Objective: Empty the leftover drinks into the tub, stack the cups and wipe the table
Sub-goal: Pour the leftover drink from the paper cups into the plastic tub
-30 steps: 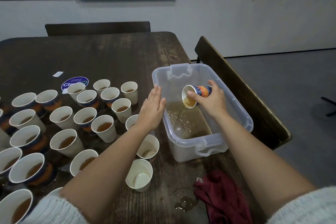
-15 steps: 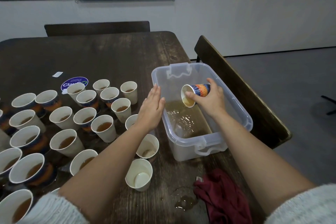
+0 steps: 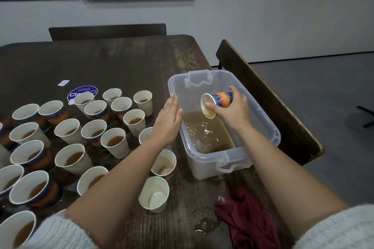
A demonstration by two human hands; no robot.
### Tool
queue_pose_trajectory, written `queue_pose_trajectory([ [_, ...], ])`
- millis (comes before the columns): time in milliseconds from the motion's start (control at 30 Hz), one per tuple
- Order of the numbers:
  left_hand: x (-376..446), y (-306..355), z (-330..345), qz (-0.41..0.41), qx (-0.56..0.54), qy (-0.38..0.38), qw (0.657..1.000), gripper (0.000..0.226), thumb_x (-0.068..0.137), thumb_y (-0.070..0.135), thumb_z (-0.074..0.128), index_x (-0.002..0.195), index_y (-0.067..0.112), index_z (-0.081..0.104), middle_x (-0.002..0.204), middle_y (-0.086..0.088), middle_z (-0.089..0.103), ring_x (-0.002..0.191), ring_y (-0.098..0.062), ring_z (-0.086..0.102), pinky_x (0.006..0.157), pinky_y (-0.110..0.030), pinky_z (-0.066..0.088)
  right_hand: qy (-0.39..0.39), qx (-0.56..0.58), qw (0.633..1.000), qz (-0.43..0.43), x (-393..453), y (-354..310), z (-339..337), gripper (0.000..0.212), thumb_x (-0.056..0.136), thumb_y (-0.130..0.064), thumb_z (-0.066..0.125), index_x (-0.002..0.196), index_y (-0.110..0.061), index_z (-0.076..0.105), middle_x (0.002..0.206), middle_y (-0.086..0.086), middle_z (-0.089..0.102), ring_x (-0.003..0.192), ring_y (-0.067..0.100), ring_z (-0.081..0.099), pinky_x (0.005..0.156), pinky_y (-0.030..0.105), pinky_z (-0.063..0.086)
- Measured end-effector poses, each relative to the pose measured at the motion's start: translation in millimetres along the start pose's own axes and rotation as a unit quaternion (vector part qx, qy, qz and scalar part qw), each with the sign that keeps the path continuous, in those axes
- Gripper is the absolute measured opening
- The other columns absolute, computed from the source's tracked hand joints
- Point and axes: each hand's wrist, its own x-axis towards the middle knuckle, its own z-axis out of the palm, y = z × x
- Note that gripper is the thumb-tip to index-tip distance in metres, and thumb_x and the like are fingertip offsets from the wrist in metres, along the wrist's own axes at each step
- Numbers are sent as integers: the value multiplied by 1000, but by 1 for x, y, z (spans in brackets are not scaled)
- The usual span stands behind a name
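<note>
My right hand (image 3: 232, 109) grips a patterned paper cup (image 3: 219, 100) tipped on its side over the clear plastic tub (image 3: 269, 127), mouth toward the left. Amber liquid (image 3: 204, 133) ripples in the tub's bottom. My left hand (image 3: 169, 120) lies flat, fingers straight, against the tub's left rim. Several paper cups holding brown drink (image 3: 115, 143) crowd the left of the dark wooden table (image 3: 121, 60). Two drained cups (image 3: 154, 194) stand near my left forearm. A dark red cloth (image 3: 247, 216) lies crumpled at the front right.
A small puddle (image 3: 204, 222) sits on the table beside the cloth. A round purple sticker (image 3: 82, 92) and a white paper scrap (image 3: 63, 82) lie behind the cups. Wooden chairs stand at the far side (image 3: 107, 31) and the right edge (image 3: 269, 97).
The cup in my right hand has stayed tipped over the tub, shifting very slightly upward. My left hand has kept its place at the rim.
</note>
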Motion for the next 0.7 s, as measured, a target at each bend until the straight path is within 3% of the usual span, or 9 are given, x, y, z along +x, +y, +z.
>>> queue_pose_trajectory([
  [700,-1,2,-1,1,3,-8,1000,52,106,28,26,154,14,11,162,0,4,148,-10,2,121,-35,8,18,-8,1000,-7,1,2,3,97,72,-55,78,150,-24,28,149,8,30,132,24,39,101,33,42],
])
